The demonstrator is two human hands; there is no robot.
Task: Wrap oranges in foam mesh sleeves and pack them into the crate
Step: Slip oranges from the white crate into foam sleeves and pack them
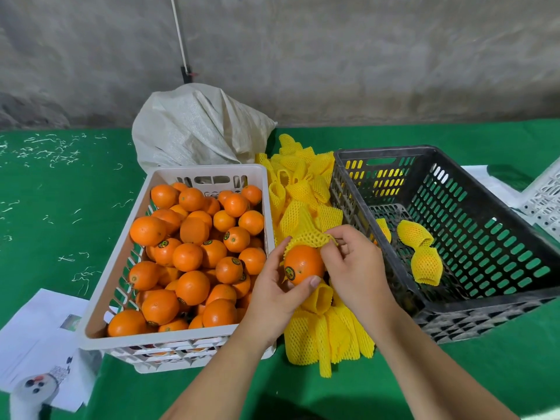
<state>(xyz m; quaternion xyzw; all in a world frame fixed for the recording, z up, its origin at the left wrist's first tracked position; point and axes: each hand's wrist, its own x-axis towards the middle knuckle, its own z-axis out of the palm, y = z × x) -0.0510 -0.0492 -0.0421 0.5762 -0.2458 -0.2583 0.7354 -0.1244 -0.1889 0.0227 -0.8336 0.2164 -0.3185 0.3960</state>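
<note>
My left hand (272, 294) grips an orange (304, 263) with a round sticker, thumb on its lower side. A yellow foam mesh sleeve (309, 239) sits over the orange's top, and my right hand (354, 262) pinches its edge. Both hands hover over a pile of loose yellow sleeves (306, 189) lying between two crates. The white crate (121, 262) on the left is heaped with bare oranges (194, 253). Inside the black crate (500, 301) on the right lie three wrapped oranges (424, 256), one partly hidden behind its near wall.
A green cloth (60, 207) covers the table, with white shreds scattered at the left. A white woven sack (197, 131) stands behind the crates. Papers (39, 331) lie at the front left. Another white crate (545, 195) shows at the right edge.
</note>
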